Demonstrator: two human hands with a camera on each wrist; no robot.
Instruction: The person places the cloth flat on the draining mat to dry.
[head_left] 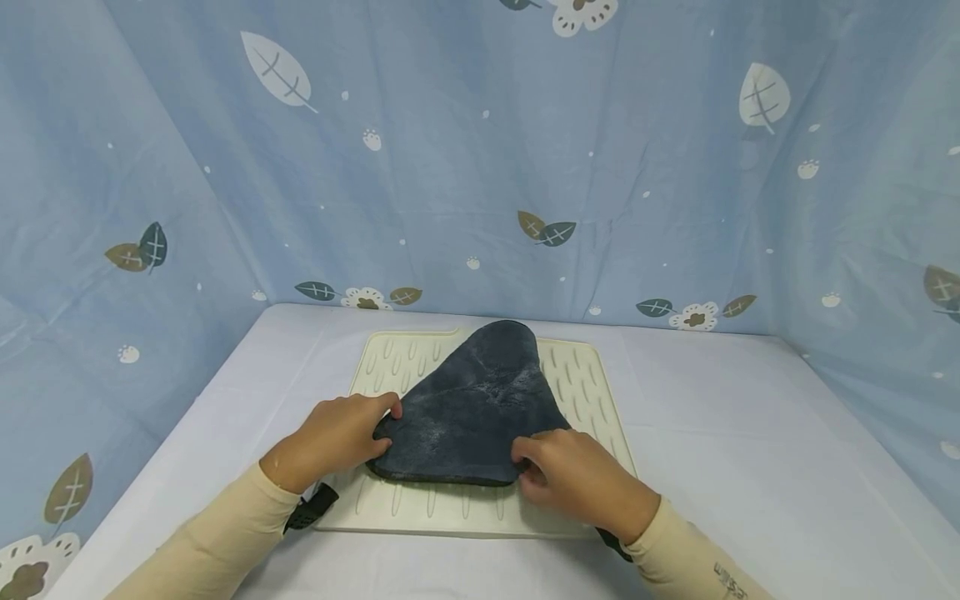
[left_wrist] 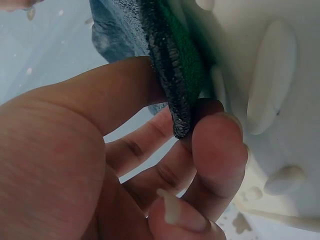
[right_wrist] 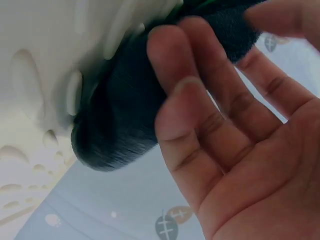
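Note:
A thick dark blue cloth (head_left: 480, 400), fuzzy and roughly triangular with rounded corners, lies over a cream ribbed mat (head_left: 390, 354). Pale scuffed patches mark its top, and green shows on its underside (left_wrist: 187, 65) in the left wrist view. My left hand (head_left: 337, 437) pinches the cloth's left edge, thumb on one face and fingertips on the other. On the right, my right hand (head_left: 577, 475) grips the edge close to the front right corner, its fingers curled against the dark material (right_wrist: 117, 117) in the right wrist view. The cloth's narrow end points away from me.
The mat lies on a white-covered table (head_left: 720, 433). Behind and to both sides hangs a light blue curtain (head_left: 450, 167) with leaf and flower prints. Dark straps (head_left: 311, 506) show at my wrists, below beige sleeves (head_left: 217, 533).

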